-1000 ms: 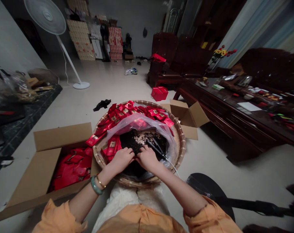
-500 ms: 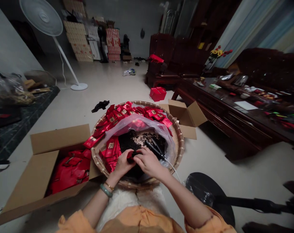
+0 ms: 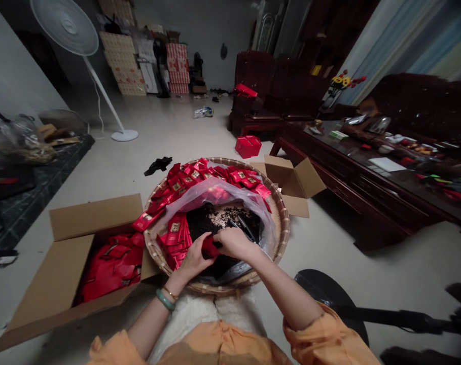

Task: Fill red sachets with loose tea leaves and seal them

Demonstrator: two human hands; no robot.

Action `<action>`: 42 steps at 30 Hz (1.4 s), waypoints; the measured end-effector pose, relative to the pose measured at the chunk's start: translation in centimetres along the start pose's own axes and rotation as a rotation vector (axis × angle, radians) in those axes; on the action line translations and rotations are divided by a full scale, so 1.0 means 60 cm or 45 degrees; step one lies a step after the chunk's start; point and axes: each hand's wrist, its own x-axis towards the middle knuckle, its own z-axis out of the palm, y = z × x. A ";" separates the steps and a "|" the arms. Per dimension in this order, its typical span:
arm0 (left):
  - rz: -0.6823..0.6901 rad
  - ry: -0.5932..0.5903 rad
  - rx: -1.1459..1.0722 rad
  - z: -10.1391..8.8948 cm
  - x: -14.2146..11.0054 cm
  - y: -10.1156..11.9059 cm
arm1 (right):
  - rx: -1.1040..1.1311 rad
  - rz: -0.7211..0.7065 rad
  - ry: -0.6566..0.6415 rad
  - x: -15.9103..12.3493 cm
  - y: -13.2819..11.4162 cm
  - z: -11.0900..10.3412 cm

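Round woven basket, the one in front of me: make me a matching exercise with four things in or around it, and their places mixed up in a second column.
Things
1. Green ring-shaped bangle
2. Loose dark bits
3. White round-headed standing fan
4. Open brown cardboard box

Places
A. On the floor, beside the left of the woven basket
B. Around the wrist of the left hand
C. Beyond the basket, at the picture's upper left
D. Inside the basket

Pairs: 1-B, 2-D, 3-C, 4-A
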 end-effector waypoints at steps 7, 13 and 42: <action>0.004 -0.002 -0.020 0.008 -0.002 -0.005 | -0.046 0.002 0.055 0.007 0.001 0.016; 0.009 -0.017 -0.023 0.014 0.000 -0.005 | -0.089 0.026 -0.047 -0.005 0.001 -0.001; -0.250 0.189 -0.185 -0.007 0.006 0.044 | 0.069 -0.051 0.105 -0.019 -0.002 0.008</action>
